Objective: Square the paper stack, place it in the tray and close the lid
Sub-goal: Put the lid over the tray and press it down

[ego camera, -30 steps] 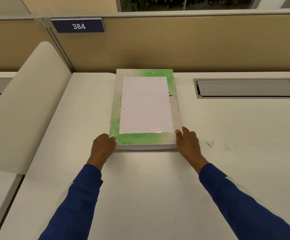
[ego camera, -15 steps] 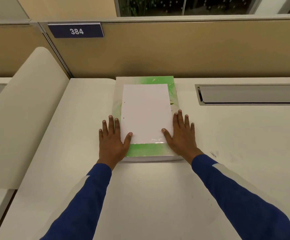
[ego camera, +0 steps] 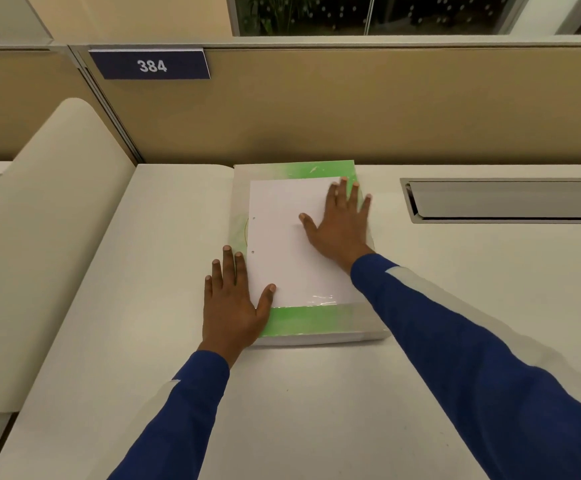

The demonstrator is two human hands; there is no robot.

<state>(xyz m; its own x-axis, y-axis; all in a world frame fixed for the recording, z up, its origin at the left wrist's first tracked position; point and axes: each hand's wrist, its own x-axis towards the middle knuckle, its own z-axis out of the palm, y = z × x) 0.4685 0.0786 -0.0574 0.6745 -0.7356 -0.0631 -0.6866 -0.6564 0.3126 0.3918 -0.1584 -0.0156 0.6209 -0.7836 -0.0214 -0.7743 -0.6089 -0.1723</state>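
One sign to read here: white digits "384" on a dark blue nameplate, fixed to the top of the tan partition, up and to the left beyond the left hand. The green-and-white wrapper under the hands shows no legible print.

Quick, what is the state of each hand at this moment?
Left hand: open, flat on the near left corner of the paper stack.
Right hand: open, flat on the stack's top sheet, holding nothing.
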